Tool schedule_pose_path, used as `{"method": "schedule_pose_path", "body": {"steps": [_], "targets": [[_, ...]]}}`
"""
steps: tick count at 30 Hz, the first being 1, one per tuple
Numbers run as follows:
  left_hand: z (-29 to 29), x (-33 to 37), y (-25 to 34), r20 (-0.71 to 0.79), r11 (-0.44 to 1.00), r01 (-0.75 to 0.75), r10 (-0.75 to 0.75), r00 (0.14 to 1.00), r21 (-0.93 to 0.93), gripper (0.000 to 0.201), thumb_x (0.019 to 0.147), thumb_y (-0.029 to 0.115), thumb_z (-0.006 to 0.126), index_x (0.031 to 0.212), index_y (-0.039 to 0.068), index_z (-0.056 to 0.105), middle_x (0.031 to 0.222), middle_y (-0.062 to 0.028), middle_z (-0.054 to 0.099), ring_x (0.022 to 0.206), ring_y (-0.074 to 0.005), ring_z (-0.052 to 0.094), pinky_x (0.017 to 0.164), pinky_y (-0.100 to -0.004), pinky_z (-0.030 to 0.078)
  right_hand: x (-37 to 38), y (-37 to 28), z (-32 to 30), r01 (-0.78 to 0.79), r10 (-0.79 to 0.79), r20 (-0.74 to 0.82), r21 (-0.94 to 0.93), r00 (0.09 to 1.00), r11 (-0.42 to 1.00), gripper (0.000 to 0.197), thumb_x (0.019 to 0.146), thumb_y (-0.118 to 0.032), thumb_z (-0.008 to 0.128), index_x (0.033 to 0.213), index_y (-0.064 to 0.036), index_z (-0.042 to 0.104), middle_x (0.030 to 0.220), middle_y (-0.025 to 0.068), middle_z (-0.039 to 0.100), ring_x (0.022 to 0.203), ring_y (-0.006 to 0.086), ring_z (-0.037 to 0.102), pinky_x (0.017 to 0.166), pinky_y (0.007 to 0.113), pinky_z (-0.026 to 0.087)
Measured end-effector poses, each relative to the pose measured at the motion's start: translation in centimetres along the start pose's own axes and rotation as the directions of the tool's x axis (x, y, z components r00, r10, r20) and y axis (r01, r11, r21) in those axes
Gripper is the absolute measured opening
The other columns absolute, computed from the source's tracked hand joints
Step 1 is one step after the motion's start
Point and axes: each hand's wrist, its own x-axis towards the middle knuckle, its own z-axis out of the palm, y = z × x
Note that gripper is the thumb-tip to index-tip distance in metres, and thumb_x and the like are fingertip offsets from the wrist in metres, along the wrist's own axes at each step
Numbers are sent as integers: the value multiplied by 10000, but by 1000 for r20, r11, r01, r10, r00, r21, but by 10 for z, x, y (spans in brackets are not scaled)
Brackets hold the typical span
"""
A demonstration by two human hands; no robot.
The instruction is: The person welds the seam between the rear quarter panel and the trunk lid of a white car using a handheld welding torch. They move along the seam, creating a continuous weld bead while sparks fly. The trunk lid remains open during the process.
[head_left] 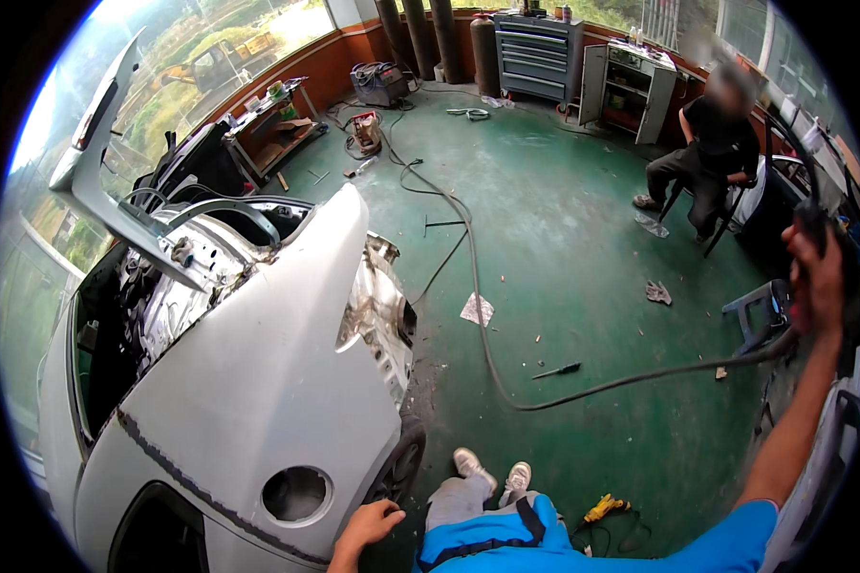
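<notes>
My right hand [816,283] is raised at the far right, its fingers closed round a dark handheld tool [812,224] with red near the grip. The tool's exact kind is blurred. A thick grey cable [583,392] runs from the floor up to that hand. Low in the middle, my left hand [371,524] is beside the car's side panel, fingers loosely apart and holding nothing. The white car body [248,372] fills the left side, with a round filler opening [297,495]. Its rear corner is stripped to bare metal [380,315], and the tailgate [105,181] stands raised.
A screwdriver-like tool [556,371], a glove [657,293] and a paper sheet [477,309] lie on the green floor. A yellow power tool [606,507] is near my feet. Right: a blue-grey stool [761,313] and a seated person [721,134]. Behind: a tool cabinet [535,57] and a welding machine [379,84].
</notes>
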Motion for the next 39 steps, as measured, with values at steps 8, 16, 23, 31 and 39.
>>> {"method": "schedule_pose_path", "body": {"steps": [8,16,23,31,39], "targets": [[-34,134,63,-105,972,-234,231,967,-17,405,926,413,665,1125,65,719,1036,-178,736,972,-370,699,854,-447,543,76,-62,199,456,-384,327,-181,863,871,387,842,-164,734,1173,-33,583,973,161,674,885,259,679,788,370,531],[-29,188,36,-77,988,21,-33,996,-153,358,937,332,672,1083,10,725,886,-156,749,794,-269,728,737,-393,559,133,47,468,271,69,756,-316,650,909,375,862,-338,673,1114,-83,563,993,183,712,978,390,673,815,510,526],[53,115,-49,125,574,595,-652,748,-563,216,934,223,642,840,31,675,781,-130,692,659,-239,653,618,-395,535,167,179,710,-542,156,882,127,446,831,274,835,-229,754,962,-56,585,816,60,643,648,153,603,554,357,520],[50,133,173,204,490,670,-702,683,-557,341,944,303,653,1071,-2,734,1009,-133,740,936,-231,671,815,-372,531,215,175,838,-495,123,982,-34,147,868,269,841,-242,732,958,-73,557,818,56,633,649,178,586,615,373,509],[39,172,263,269,156,535,-728,630,-830,359,952,316,645,1105,2,730,1062,-128,732,991,-236,655,872,-357,516,249,165,897,-495,22,999,-7,24,869,240,845,-215,736,953,-84,565,783,18,625,595,127,546,528,314,474]]}}
